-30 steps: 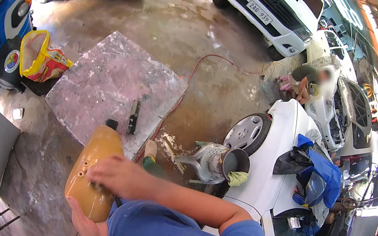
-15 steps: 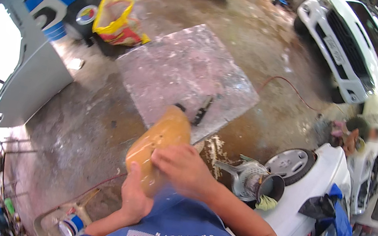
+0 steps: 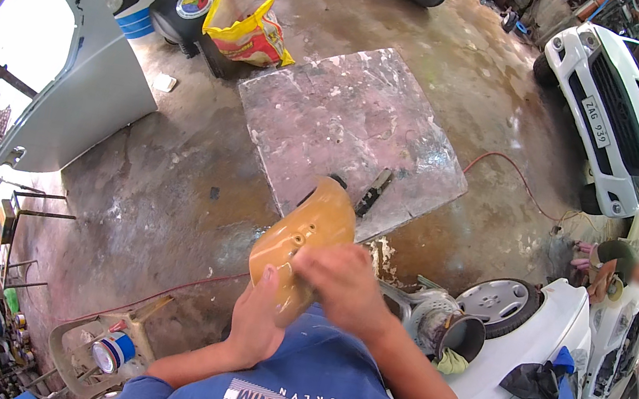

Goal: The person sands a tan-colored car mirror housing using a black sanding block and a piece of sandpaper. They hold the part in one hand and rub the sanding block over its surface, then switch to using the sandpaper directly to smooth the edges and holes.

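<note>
tan panel [image 3: 305, 239] is gripped from below by left hand [image 3: 256, 325]; right hand [image 3: 343, 287] is pressed flat on it, fingers closed.

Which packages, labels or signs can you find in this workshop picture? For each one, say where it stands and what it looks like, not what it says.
Sack: on the floor at the top, open-mouthed, yellow and red.
Round badge: on the blue and white vehicle left of the sack, multicoloured.
Number plate: on the front of the white car at the right, a white rectangle.
Can: on a stool at the lower left, white with a blue band.
</note>
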Motion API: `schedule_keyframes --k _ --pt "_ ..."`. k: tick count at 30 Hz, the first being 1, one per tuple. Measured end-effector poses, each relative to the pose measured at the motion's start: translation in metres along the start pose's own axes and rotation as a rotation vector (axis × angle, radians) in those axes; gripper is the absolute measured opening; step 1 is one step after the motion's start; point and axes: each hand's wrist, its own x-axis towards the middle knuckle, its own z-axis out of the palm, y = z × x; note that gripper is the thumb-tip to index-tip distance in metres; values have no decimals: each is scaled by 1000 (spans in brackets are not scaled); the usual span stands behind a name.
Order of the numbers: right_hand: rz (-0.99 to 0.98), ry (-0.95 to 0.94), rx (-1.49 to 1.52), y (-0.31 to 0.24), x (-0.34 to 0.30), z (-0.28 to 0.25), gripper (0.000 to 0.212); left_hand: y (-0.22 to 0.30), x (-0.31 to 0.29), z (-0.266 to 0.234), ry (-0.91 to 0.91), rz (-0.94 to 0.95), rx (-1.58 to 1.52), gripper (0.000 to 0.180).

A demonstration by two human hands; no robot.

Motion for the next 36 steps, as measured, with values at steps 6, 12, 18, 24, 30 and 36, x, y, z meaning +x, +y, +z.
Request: schedule_keyframes --k 6,12,18,24,30,36 --pt "8 48 87 -6 5 2 44 1 0 2 60 27 23 51" --pt "128 66 -13 26 -3 6 43 15 1 9 22 39 -42 53" --pt "-78 42 61 -19 10 5 41 14 6 8 38 22 -2 55" --pt "95 170 -123 55 -5 8 44 21 10 4 -21 34 318 56" --pt "-90 173 64 -37 12 11 34 25 -2 1 43 46 35 48" --pt "167 155 -108 25 1 6 45 26 18 12 -100 -14 54 46"
